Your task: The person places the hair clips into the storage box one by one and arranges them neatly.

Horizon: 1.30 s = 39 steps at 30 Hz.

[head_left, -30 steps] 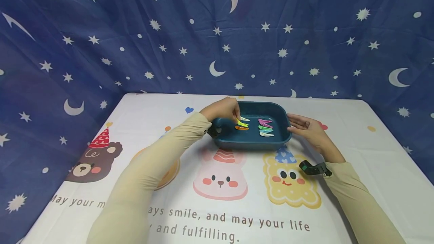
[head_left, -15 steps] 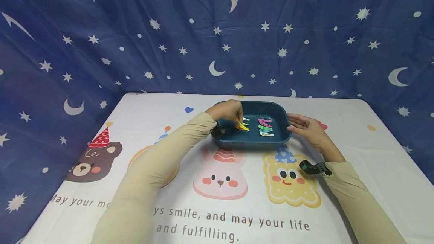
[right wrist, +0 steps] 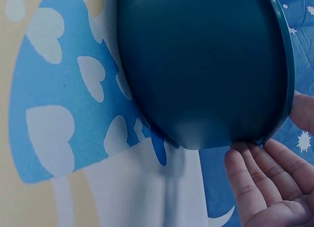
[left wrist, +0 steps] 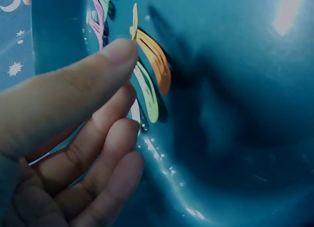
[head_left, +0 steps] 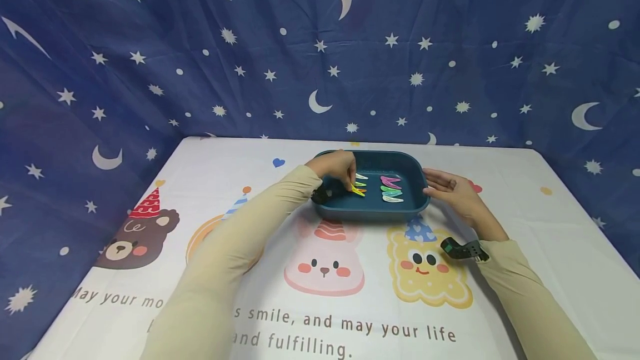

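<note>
My left hand (head_left: 336, 164) is inside the dark teal box (head_left: 372, 215), pinching a yellow snap hair clip (left wrist: 135, 20) between thumb and index finger. Beside it an orange hair clip (left wrist: 159, 65), a light green one (left wrist: 148, 94) and a white one (head_left: 362, 177) lie on the box floor. A second column to the right has a pink clip (head_left: 390, 182), a green clip (head_left: 390, 189) and a whitish clip (head_left: 392, 199). Along the box's right outer wall rest the nearly straight fingers of my right hand (head_left: 452, 190), thumb near the rim.
A white tablecloth (head_left: 520, 210) with printed cartoon figures and lettering covers the table. Behind it hangs a blue curtain (head_left: 300, 99) with moons and stars. Each wrist wears a black band, such as the right wristband (head_left: 465, 249).
With the yellow clip pinched, my left hand has shifted slightly toward the near side of the box, past the light green and orange clips. The right hand and box stay put.
</note>
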Motion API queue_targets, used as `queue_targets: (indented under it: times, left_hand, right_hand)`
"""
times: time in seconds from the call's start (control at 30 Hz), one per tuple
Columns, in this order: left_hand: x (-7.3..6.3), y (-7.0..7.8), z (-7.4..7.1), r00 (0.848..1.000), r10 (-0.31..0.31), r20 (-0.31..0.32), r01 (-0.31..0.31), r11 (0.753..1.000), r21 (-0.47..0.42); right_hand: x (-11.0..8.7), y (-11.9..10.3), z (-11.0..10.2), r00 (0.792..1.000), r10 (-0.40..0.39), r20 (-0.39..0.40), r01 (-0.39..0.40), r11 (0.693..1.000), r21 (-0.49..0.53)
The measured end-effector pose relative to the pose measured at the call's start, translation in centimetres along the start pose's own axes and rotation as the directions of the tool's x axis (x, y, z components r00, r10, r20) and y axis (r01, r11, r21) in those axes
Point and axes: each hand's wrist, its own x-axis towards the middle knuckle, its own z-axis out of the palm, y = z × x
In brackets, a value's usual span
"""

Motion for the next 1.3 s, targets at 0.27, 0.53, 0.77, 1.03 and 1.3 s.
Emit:
queue_targets:
  times: [0.27,0.53,0.77,1.03,1.3]
  left_hand:
    - [0.4,-0.2,0.6,0.999,0.011,0.034,-0.012,0.999,0.043]
    - [0.8,-0.3,1.2,0.998,0.007,0.063,-0.011,0.997,0.070]
    - [0.9,-0.5,1.5,0.998,0.008,0.064,-0.012,0.999,0.052]
    - [0.5,-0.5,1.2,0.997,-0.007,0.072,0.005,0.999,0.034]
    - [-0.2,-0.5,0.1,0.997,-0.031,0.077,0.031,1.000,-0.005]
  right_hand:
    - [0.0,0.1,0.0,1.000,-0.002,0.000,0.002,0.999,-0.032]
    - [0.1,0.2,-0.1,1.000,-0.004,-0.003,0.004,0.999,-0.041]
    - [0.0,0.1,-0.1,1.000,-0.008,-0.006,0.008,1.000,-0.027]
    - [0.1,0.1,0.0,1.000,-0.010,-0.003,0.010,0.999,-0.035]
    - [0.0,0.2,-0.1,0.999,-0.034,0.012,0.034,0.999,-0.015]
